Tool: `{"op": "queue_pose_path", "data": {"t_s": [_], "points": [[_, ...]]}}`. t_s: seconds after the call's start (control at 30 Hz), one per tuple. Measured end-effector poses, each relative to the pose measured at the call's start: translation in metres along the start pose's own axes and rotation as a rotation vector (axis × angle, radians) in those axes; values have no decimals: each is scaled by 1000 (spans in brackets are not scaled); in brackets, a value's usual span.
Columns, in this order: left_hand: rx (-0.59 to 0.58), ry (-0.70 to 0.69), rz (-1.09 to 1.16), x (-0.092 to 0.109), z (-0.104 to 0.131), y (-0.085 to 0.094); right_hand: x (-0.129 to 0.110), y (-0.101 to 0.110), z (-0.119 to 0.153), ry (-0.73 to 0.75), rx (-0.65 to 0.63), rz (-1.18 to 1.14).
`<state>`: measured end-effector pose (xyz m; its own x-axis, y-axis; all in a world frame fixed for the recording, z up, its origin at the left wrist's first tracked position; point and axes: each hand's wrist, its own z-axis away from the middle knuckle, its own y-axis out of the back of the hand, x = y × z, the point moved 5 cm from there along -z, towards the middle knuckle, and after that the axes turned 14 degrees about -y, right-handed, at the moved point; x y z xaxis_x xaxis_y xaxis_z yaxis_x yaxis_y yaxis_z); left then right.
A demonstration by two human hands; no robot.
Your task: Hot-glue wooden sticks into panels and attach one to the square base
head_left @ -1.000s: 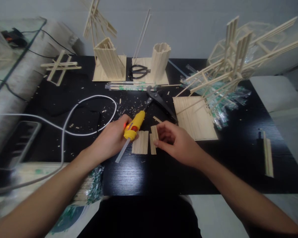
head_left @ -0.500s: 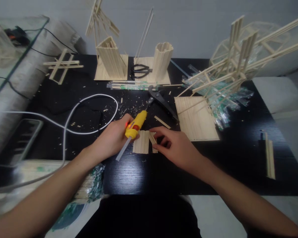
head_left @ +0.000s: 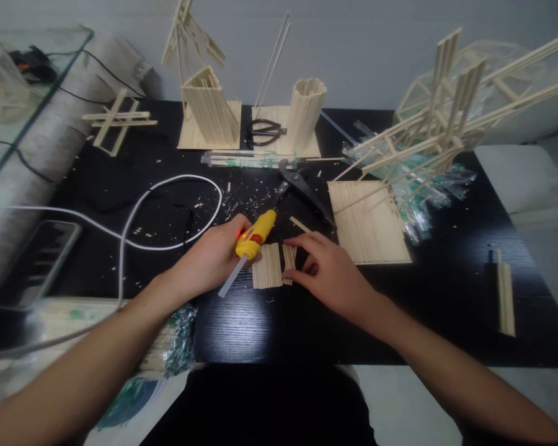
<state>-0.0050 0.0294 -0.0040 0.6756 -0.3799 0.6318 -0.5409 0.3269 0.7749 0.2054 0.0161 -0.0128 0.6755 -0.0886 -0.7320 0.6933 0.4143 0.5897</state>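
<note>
My left hand (head_left: 221,251) is wrapped round a yellow glue gun (head_left: 256,234), with a clear glue stick (head_left: 233,277) poking out of its rear. Below the gun lies a small panel of wooden sticks (head_left: 267,267) on the black table. A narrow strip of sticks (head_left: 289,260) lies just right of the panel, with a thin gap between them. My right hand (head_left: 323,260) pinches this strip between thumb and fingers at its two ends. One loose short stick (head_left: 300,224) lies above my right hand.
Black pliers (head_left: 302,186) lie beyond the hands, near a square wooden board (head_left: 369,223). Two stick towers (head_left: 209,108) (head_left: 305,114) stand at the back. A white cable (head_left: 121,248) loops at left. A large stick frame (head_left: 439,124) rises at right.
The narrow strip now lies flatter beside the panel, and my right fingers have shifted slightly along it. The panel appears slightly farther right. My left hand keeps its hold on the glue gun.
</note>
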Motion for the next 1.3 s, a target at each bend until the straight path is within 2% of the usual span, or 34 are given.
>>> {"op": "queue_pose_path", "data": {"t_s": [0.3, 0.47, 0.63, 0.73, 1.07, 1.3], "points": [[3, -20, -12, 0, -1, -1, 3, -6, -2, 16, 33, -36], [-27, -9, -5, -1, 0, -2, -1, -3, 0, 54, -29, -106], [-33, 6, 10, 2, -1, -1, 0, -5, -1, 9, -98, -168], [-28, 9, 11, 1, -1, -1, 2, -7, -2, -9, -91, -181], [-11, -10, 1, -4, 1, -2, 4, -5, -4, 30, -8, -15], [3, -7, -8, -3, 0, -2, 2, -6, -1, 91, 12, -47]]}}
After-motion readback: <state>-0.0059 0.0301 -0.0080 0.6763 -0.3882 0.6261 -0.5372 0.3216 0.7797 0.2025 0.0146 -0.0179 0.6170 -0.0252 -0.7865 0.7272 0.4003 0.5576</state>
